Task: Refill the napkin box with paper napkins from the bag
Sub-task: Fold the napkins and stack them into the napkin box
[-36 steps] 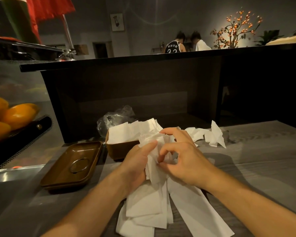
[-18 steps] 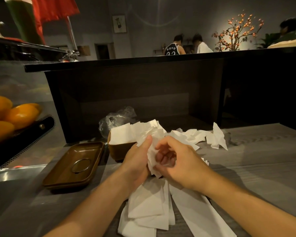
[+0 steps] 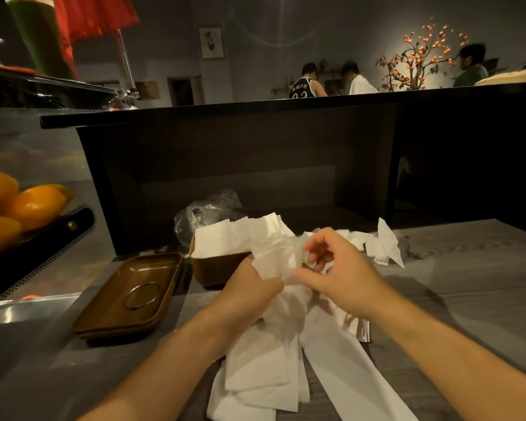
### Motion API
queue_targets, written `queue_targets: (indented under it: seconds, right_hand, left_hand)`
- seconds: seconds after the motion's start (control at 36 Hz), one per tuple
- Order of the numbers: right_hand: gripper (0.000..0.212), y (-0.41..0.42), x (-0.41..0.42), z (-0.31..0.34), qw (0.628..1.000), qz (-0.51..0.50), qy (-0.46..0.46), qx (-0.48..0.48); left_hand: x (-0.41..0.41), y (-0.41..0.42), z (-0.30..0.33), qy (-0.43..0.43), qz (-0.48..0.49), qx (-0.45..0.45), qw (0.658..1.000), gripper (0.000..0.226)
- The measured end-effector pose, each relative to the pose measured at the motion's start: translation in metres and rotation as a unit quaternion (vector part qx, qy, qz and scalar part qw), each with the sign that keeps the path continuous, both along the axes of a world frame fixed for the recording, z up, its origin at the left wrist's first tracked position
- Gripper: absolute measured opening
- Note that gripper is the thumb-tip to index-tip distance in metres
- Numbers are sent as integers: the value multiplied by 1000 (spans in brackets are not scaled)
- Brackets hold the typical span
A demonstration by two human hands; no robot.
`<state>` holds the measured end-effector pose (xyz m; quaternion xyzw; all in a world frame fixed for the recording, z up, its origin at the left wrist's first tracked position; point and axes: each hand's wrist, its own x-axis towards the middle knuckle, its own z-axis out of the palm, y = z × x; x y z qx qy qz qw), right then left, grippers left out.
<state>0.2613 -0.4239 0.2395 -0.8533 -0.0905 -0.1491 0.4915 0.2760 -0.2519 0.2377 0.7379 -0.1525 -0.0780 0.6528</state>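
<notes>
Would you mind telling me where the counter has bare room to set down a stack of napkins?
The grey wood-grain counter lies bare right of the crumpled white napkins. The middle is crowded: brown napkin box, brown lid tray, loose napkins.

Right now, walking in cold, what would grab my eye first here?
Probably the white paper napkins spilling across the grey table, gripped by the left hand while the right hand picks at them. Behind sits the overfilled brown napkin box, and bright oranges glow at far left.
</notes>
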Motion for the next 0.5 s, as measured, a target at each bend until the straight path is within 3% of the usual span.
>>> queue_targets:
  seconds: [0.08,0.17,0.22,0.28,0.36,0.5]
  right_hand:
    - [57,0,2,2,998,51,28,-4]
    - [28,-3,2,1,997,80,3,7]
    - [12,-9,3,5,994,73,-8,78]
    - [10,-19,4,10,991,69,5,113]
    - [18,-33,4,10,995,84,38,43]
    - [12,-41,3,8,994,101,31,16]
  left_hand:
    - [-3,-4,1,-35,-60,8,998,31]
    - [-6,-7,2,-59,-77,53,994,44]
    - [-4,-4,2,-79,-51,68,993,44]
    - [0,2,1,-103,-11,71,992,33]
    - [5,8,-1,-135,25,61,989,19]
    - [7,4,2,-189,48,85,977,18]
